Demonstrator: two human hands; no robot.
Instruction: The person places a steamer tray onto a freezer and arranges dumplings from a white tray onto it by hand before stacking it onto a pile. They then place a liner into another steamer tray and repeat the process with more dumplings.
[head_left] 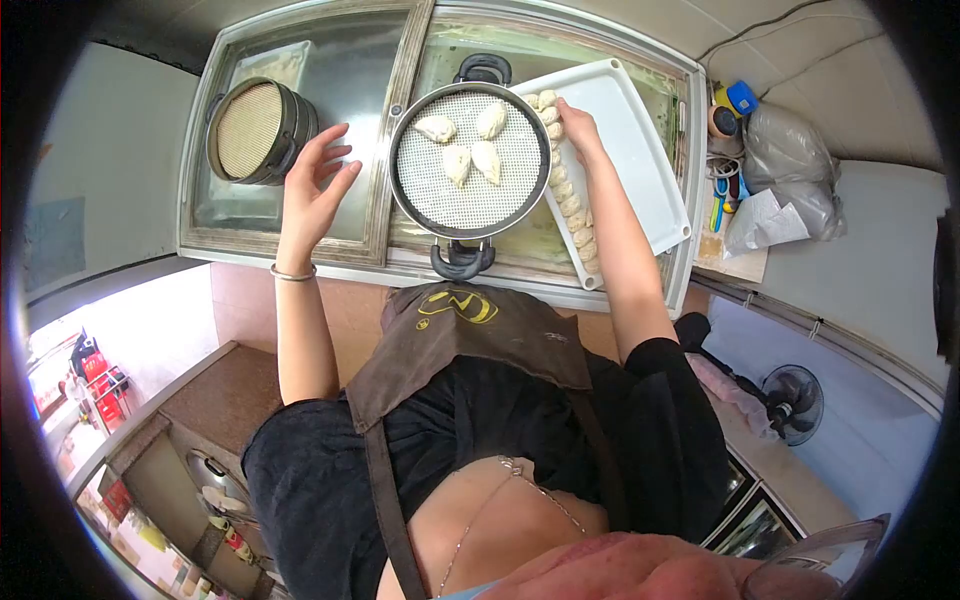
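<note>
A round, dark-rimmed steamer (pixel 410 205) with black handles sits before me, lined with a white mesh mat (pixel 430 180). Several pale pleated dumplings (pixel 457 165) lie on the mat, grouped toward its far half. To the left of the steamer, my left hand (pixel 318 185) hovers with its fingers apart and nothing in them. On the right is a white tray (pixel 630 150) with a row of dumplings (pixel 566 195) along its left edge. My right hand (pixel 582 130) reaches to the far part of that row, its fingers closed at a dumpling there; its fingertips are partly hidden.
Another steamer (pixel 247 130) with a beige mesh lining stands at the far left on the glass-topped counter (pixel 345 215). Plastic bags (pixel 790 165), a blue-lidded jar (pixel 738 98) and small tools crowd the right side. A fan (pixel 793 403) stands lower right.
</note>
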